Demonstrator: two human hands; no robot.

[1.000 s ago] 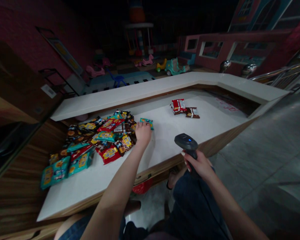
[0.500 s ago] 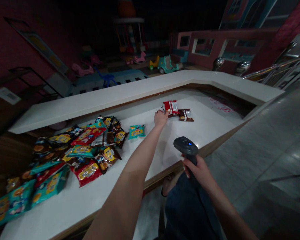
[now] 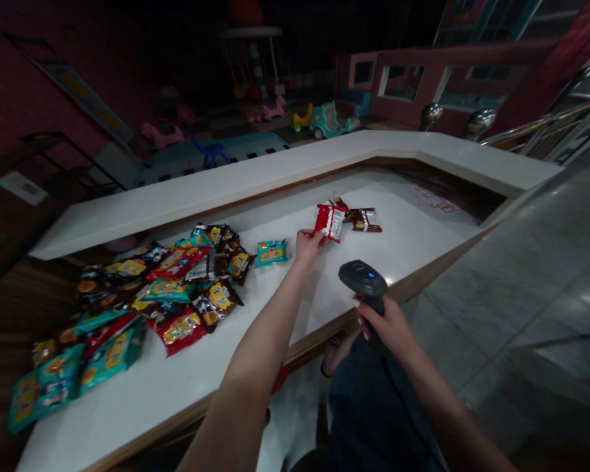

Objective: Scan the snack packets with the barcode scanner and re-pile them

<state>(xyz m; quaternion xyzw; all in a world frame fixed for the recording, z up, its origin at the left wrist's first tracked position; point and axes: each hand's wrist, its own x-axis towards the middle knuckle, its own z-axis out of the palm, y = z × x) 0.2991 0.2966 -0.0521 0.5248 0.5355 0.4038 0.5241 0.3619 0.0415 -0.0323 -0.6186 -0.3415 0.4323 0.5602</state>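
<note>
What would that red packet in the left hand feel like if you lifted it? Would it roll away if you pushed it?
The red packet is probably light, since the left hand grips just its edge. It looks shiny, so it may be a bit slippery. It's flattish and squarish, so it would likely slide, not roll.

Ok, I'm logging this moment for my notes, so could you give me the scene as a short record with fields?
Left hand: pinching a red packet at its near edge
Right hand: gripping a dark scanner, blue light lit
Left of left hand: teal packet, lying flat
Right of red packet: brown packet
Far left: heap of mixed packets
Surface: white counter
</note>
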